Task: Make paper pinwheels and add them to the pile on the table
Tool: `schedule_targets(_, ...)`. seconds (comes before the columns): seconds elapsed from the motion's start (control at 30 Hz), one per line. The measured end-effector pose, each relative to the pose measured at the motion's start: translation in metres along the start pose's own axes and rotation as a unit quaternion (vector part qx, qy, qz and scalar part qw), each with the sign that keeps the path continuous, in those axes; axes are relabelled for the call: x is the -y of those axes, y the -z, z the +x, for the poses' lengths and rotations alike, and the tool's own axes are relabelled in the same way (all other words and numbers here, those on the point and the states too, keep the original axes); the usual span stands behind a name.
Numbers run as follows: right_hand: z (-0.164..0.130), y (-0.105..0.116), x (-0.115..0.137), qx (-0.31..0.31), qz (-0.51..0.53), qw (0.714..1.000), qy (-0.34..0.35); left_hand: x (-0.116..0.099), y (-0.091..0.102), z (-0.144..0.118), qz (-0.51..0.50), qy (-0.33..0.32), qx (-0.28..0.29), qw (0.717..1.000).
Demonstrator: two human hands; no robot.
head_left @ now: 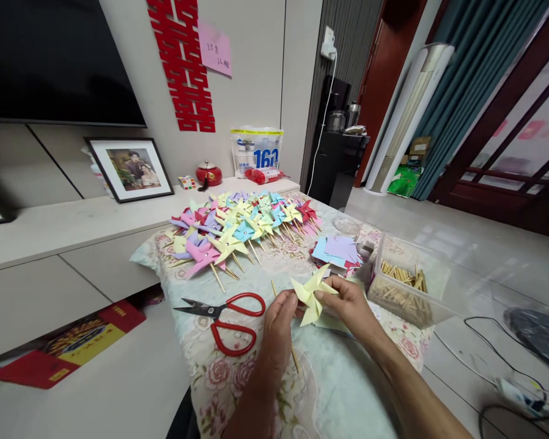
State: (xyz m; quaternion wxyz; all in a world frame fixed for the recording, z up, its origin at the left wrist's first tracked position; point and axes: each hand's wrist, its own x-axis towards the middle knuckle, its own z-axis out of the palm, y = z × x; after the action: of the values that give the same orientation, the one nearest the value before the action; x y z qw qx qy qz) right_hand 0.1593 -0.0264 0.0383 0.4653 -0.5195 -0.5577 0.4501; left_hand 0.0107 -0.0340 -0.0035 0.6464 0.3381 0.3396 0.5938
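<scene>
Both hands grip 1 yellow pinwheel above the counter. Left hand pinches its lower left edge; right hand pinches its right side. Red scissors lie just left. Finished pinwheels are piled beyond. A stick box stands right.

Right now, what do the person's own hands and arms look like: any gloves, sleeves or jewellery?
Both are bare. The left hand and right hand wear no gloves, and no rings, watch or bracelet show. Both forearms are uncovered as far as the bottom edge of the view, so no sleeves can be seen. There are no markings on either.
</scene>
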Motion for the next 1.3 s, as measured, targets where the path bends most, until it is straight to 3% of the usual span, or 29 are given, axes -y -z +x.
schedule_targets(0.13,0.002,-0.009,-0.001,-0.009,-0.043,0.999,0.002,-0.003,-0.005,-0.002,-0.061,0.016,0.019,0.998)
schedule_targets(0.37,0.003,-0.012,-0.002,0.005,-0.054,0.998,0.015,0.003,0.002,0.007,-0.023,0.047,-0.017,0.999)
schedule_targets(0.53,-0.001,-0.011,-0.002,0.054,-0.020,0.997,-0.045,0.005,0.005,0.007,-0.022,0.045,0.003,0.999)
schedule_targets(0.63,-0.006,-0.004,0.010,0.102,-0.043,0.993,-0.032,0.002,0.003,0.004,-0.038,0.038,0.013,0.998)
schedule_targets(0.7,-0.009,0.009,0.025,0.120,-0.102,0.987,0.015,-0.001,0.001,0.002,-0.048,0.045,0.014,0.998)
schedule_targets(0.77,-0.008,0.032,0.043,0.080,-0.172,0.980,0.060,-0.003,0.001,0.001,-0.059,0.056,0.021,0.996)
schedule_targets(0.9,0.014,0.111,0.067,-0.012,-0.328,0.943,0.060,-0.003,0.003,0.000,-0.082,0.072,0.012,0.994)
schedule_targets(0.97,0.033,0.156,0.067,-0.075,-0.461,0.884,0.022,-0.001,0.005,0.001,-0.086,0.075,0.004,0.993)
schedule_targets(1.03,0.049,0.193,0.060,-0.036,-0.598,0.797,-0.076,0.000,0.006,0.002,-0.089,0.079,0.001,0.993)
schedule_targets(1.07,0.056,0.205,0.055,-0.015,-0.612,0.785,-0.093,0.001,0.006,0.002,-0.091,0.081,0.002,0.993)
schedule_targets(1.17,0.063,0.215,0.036,0.038,-0.612,0.784,-0.093,0.000,0.004,0.002,-0.101,0.086,0.013,0.991)
schedule_targets(1.3,0.059,0.196,0.021,0.103,-0.552,0.823,-0.087,-0.001,0.002,0.002,-0.098,0.094,0.015,0.991)
